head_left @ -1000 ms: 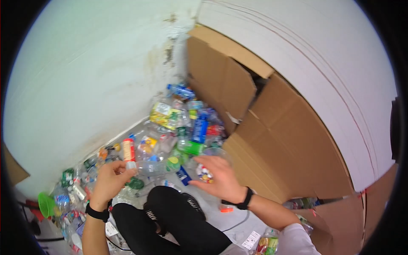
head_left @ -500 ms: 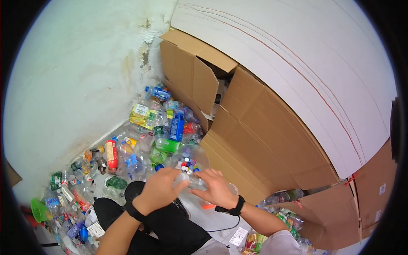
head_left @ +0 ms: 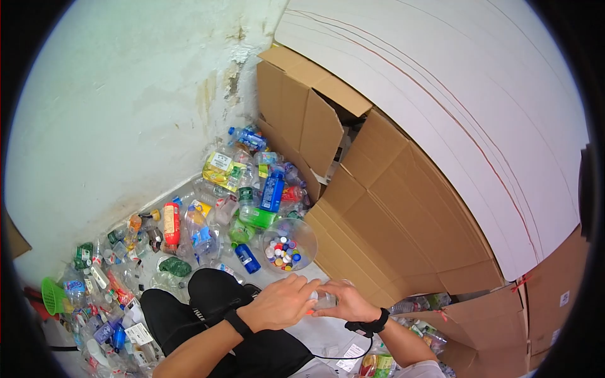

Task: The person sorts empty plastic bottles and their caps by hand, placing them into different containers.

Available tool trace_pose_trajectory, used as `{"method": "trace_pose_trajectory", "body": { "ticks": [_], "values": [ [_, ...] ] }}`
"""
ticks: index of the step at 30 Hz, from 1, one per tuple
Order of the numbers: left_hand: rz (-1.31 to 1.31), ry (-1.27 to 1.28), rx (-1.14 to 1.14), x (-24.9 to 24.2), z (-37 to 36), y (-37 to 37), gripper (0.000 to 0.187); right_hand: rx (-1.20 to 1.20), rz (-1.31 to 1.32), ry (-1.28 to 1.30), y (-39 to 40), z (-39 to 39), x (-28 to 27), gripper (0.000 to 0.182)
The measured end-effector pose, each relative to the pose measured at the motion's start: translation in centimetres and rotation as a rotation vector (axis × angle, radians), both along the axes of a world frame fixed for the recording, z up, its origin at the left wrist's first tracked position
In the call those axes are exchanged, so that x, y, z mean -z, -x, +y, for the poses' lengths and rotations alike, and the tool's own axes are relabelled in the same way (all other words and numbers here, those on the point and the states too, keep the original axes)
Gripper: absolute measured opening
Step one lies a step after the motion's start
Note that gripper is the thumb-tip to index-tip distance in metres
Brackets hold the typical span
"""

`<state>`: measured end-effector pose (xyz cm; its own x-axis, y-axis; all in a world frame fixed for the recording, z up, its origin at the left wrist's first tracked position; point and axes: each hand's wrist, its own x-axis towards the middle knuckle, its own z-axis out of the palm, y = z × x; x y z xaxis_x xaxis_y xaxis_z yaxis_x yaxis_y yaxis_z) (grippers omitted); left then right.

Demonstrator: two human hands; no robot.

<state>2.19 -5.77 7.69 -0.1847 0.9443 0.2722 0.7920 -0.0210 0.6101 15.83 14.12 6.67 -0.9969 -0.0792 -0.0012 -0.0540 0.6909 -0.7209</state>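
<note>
My left hand (head_left: pixel 285 303) is closed at one end of a small clear plastic bottle (head_left: pixel 325 300). Around the other side of it curl the fingers and thumb of my right hand (head_left: pixel 350 302). Most of the bottle is hidden by the hands, and I cannot make out its cap. Just beyond my left hand stands a clear round tub (head_left: pixel 311 237) with loose bottle caps (head_left: pixel 282 253) of several colours in it. A blue bottle (head_left: pixel 247 259) lies on the floor beside the tub.
A heap of plastic bottles (head_left: pixel 220 169) fills the corner by the white wall (head_left: pixel 126 126) and spreads left to a green basket (head_left: pixel 53 296). Cardboard sheets (head_left: pixel 403 201) stand at the right, with more bottles (head_left: pixel 425 334) below. My bent legs (head_left: pixel 220 296) are in front.
Both hands, with the bottle, have moved right and down, away from the tub. The tub and its caps now show more fully. The view has shifted slightly.
</note>
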Motion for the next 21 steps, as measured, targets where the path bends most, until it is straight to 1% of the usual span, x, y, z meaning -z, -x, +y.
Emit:
{"method": "trace_pose_trajectory", "body": {
  "ticks": [4,6,7,9,13,15,16,18,19,21],
  "values": [
    [-0.081,0.073,-0.035,1.1,0.4,-0.7,0.040,0.074,0.023,-0.036,-1.1,-0.4,0.6,0.051],
    [-0.208,0.036,-0.241,2.7,0.9,-1.5,0.039,0.170,0.094,-0.214,-1.4,-0.7,0.4,0.051],
    [-0.212,0.032,-0.234,2.1,1.2,-1.6,0.039,0.176,0.091,-0.219,-1.5,-0.8,0.2,0.051],
    [-0.594,0.374,-0.400,0.1,1.6,-1.6,0.040,0.250,0.114,-0.246,-1.4,-1.0,-0.2,0.051],
    [-0.551,0.297,-0.394,1.5,2.2,-1.9,0.040,0.274,0.077,-0.236,-1.6,-0.5,1.0,0.050],
    [-0.638,0.126,-0.467,2.6,2.3,-1.5,0.039,0.311,0.051,-0.211,-1.9,-0.3,1.1,0.051],
    [-0.639,0.130,-0.451,3.3,2.4,-1.1,0.039,0.326,0.048,-0.214,-2.2,-0.1,1.4,0.051],
    [-0.544,-0.011,-0.560,4.7,2.7,-0.3,0.039,0.384,0.012,-0.180,-3.1,0.8,2.3,0.052],
    [-0.556,-0.007,-0.542,4.2,2.8,0.1,0.039,0.400,0.000,-0.186,-3.6,1.1,2.7,0.052],
    [-0.628,0.120,-0.565,2.5,3.3,1.3,0.045,0.465,-0.001,-0.067,-4.7,1.8,3.6,0.053]
  ]
}}
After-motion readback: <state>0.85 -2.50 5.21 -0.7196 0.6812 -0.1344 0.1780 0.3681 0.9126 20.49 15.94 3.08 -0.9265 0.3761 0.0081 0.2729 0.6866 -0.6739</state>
